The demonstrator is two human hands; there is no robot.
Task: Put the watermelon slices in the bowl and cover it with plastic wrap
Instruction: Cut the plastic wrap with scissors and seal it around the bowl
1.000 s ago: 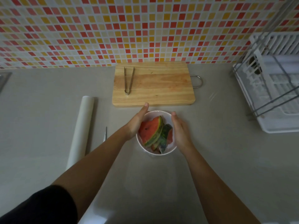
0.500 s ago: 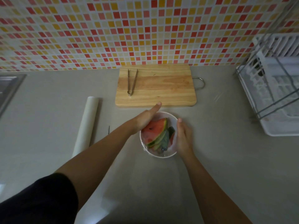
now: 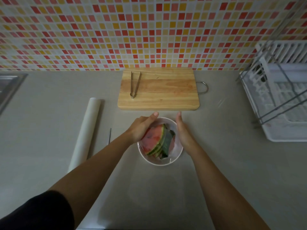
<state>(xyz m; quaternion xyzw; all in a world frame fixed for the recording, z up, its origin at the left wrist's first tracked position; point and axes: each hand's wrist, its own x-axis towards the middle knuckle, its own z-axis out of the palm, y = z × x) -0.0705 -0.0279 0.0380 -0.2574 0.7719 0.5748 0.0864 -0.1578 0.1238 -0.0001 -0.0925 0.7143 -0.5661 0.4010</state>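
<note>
Both hands, left hand (image 3: 141,128) and right hand (image 3: 183,135), lie flat and open, gripping nothing, pressing plastic wrap (image 3: 173,151) over the bowl (image 3: 159,161) of watermelon slices (image 3: 153,140); next, likely tucking edges under the rim.

Two bare forearms, uncovered from elbow to wrist. Left hand (image 3: 141,128) and right hand (image 3: 183,135) both ungloved; no rings, watch or bracelet visible. A black sleeve (image 3: 35,213) on the left upper arm, plain and unmarked, ending above the elbow. Right arm showing no sleeve within view. Fingernails short and unpainted.
</note>
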